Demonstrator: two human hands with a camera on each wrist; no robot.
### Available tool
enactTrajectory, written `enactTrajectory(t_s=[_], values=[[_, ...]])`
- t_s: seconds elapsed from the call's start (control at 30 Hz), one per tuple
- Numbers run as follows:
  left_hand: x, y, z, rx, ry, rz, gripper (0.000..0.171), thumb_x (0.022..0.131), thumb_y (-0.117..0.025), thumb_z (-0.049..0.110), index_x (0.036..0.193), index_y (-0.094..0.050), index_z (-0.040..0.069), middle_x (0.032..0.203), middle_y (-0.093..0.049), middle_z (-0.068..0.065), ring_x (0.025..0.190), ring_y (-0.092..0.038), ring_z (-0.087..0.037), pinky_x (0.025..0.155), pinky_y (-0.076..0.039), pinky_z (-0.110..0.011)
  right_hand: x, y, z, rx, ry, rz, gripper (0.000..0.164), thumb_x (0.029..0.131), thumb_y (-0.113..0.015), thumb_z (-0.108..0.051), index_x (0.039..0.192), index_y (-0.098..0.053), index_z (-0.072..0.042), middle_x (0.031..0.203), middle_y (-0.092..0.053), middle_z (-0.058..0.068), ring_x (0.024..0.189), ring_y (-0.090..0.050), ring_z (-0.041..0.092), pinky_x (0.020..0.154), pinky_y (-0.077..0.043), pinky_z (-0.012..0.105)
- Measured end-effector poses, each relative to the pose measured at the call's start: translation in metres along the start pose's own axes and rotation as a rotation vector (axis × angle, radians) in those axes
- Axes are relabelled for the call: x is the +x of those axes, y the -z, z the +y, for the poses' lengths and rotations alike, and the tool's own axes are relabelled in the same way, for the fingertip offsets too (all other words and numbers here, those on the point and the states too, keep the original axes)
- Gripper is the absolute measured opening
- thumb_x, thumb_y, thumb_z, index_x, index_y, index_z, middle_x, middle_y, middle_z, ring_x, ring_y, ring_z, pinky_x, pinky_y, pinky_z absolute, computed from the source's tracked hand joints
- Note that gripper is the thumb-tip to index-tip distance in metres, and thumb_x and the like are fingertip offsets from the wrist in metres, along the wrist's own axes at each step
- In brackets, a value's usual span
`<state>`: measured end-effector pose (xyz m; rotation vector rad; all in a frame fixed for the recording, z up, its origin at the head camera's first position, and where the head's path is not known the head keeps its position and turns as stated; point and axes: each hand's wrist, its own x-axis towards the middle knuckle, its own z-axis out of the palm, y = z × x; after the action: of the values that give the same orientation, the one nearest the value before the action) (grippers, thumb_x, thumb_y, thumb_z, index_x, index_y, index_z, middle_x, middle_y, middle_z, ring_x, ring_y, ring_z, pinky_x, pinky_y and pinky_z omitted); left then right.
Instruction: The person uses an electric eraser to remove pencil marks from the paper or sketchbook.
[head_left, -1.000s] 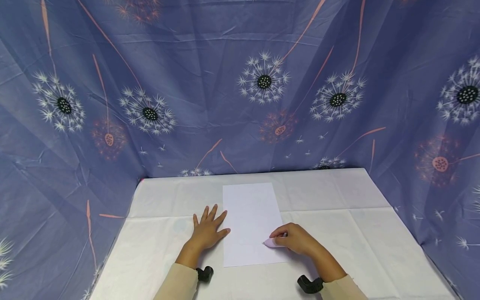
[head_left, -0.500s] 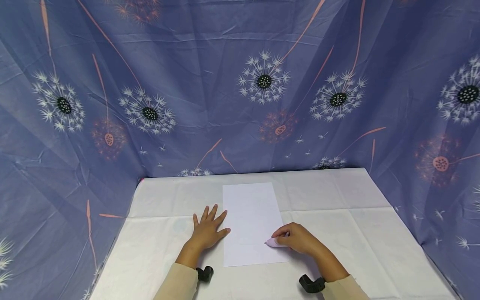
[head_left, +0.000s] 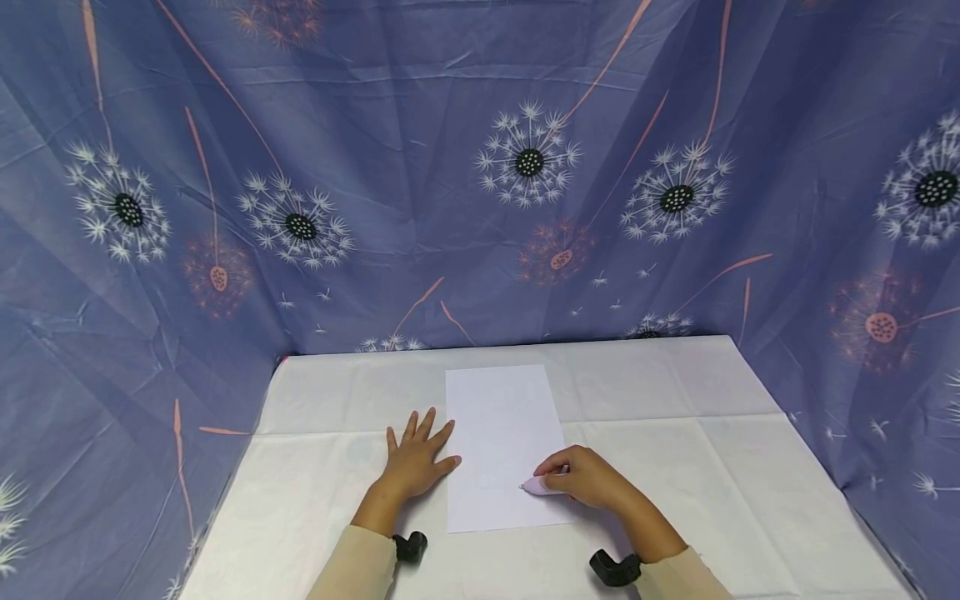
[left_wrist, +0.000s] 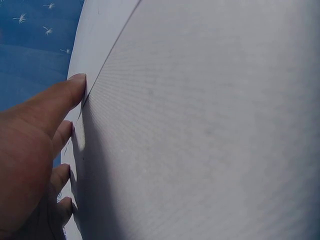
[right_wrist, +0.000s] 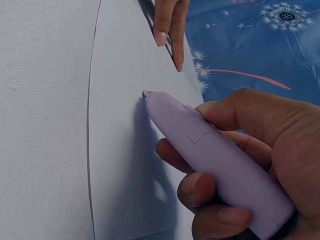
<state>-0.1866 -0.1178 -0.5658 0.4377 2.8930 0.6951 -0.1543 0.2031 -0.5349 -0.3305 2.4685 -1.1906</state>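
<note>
A white paper sheet (head_left: 498, 433) lies on the cloth-covered table. My left hand (head_left: 415, 461) rests with spread fingers at its left edge; in the left wrist view, the fingertips (left_wrist: 77, 80) are right at that edge. My right hand (head_left: 592, 479) grips a thick, pale purple pen-shaped tool (right_wrist: 215, 155) with a small metallic tip, its exact kind unclear. That tip meets the lower right part of the sheet, and a faint line runs from it across the paper in the right wrist view. The thumb (right_wrist: 212, 111) presses near a small raised part of the tool.
White cloth (head_left: 675, 467) with fold creases covers the table. Behind and at both sides hangs a blue dandelion-print curtain (head_left: 420, 167). Each wrist wears a black camera mount, the left mount (head_left: 410, 547) and the right mount (head_left: 615, 568).
My right hand has shifted slightly right and then back left with the purple tool, its tip staying at the sheet. The left hand and the paper have stayed in place.
</note>
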Motion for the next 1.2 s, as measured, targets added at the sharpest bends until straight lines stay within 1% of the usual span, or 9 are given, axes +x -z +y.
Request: enactTrajectory(t_s=[0.13, 0.37, 0.5, 1.0, 1.2], values=[[0.0007, -0.0002, -0.0010, 0.001, 0.004, -0.002, 0.066, 0.096, -0.062, 0.052, 0.153, -0.047, 0.022, 0.169, -0.023, -0.015, 0.156, -0.013, -0.046, 0.115, -0.002, -0.080, 0.0010, -0.0007, -0.0004, -0.003, 0.014, 0.004, 0.012, 0.091, -0.072, -0.019, 0.100, -0.080, -0.016, 0.069, -0.059, -0.002, 0.051, -0.050, 0.011, 0.046, -0.040, 0.024], [0.0021, -0.0023, -0.0033, 0.013, 0.014, -0.011, 0.067, 0.096, -0.061, 0.055, 0.154, -0.045, 0.025, 0.169, -0.021, -0.013, 0.157, -0.010, -0.044, 0.116, -0.001, -0.079, 0.0017, -0.0004, -0.0013, -0.017, -0.001, 0.000, 0.013, 0.091, -0.071, -0.018, 0.100, -0.080, -0.016, 0.069, -0.059, -0.004, 0.051, -0.050, 0.009, 0.046, -0.040, 0.023], [0.0027, -0.0027, -0.0039, 0.011, 0.014, -0.012, 0.067, 0.096, -0.060, 0.055, 0.154, -0.045, 0.025, 0.169, -0.021, -0.013, 0.157, -0.010, -0.044, 0.115, 0.000, -0.079, 0.0015, -0.0005, -0.0019, -0.014, -0.002, 0.003, 0.014, 0.091, -0.071, -0.018, 0.101, -0.080, -0.015, 0.069, -0.060, -0.004, 0.051, -0.050, 0.009, 0.046, -0.040, 0.023], [0.0023, -0.0033, -0.0035, 0.010, 0.015, -0.008, 0.067, 0.096, -0.061, 0.054, 0.153, -0.046, 0.025, 0.169, -0.021, -0.013, 0.157, -0.010, -0.044, 0.115, -0.001, -0.079, 0.0026, -0.0030, -0.0020, -0.029, 0.000, 0.007, 0.013, 0.091, -0.070, -0.018, 0.099, -0.080, -0.017, 0.069, -0.061, -0.004, 0.051, -0.050, 0.008, 0.045, -0.041, 0.023], [0.0017, -0.0036, -0.0035, 0.010, 0.017, -0.008, 0.067, 0.095, -0.061, 0.055, 0.153, -0.046, 0.025, 0.169, -0.021, -0.013, 0.157, -0.010, -0.044, 0.116, 0.000, -0.079, 0.0033, -0.0033, -0.0026, -0.018, -0.004, 0.006, 0.013, 0.091, -0.070, -0.019, 0.100, -0.080, -0.016, 0.071, -0.061, -0.004, 0.052, -0.050, 0.009, 0.046, -0.042, 0.023]])
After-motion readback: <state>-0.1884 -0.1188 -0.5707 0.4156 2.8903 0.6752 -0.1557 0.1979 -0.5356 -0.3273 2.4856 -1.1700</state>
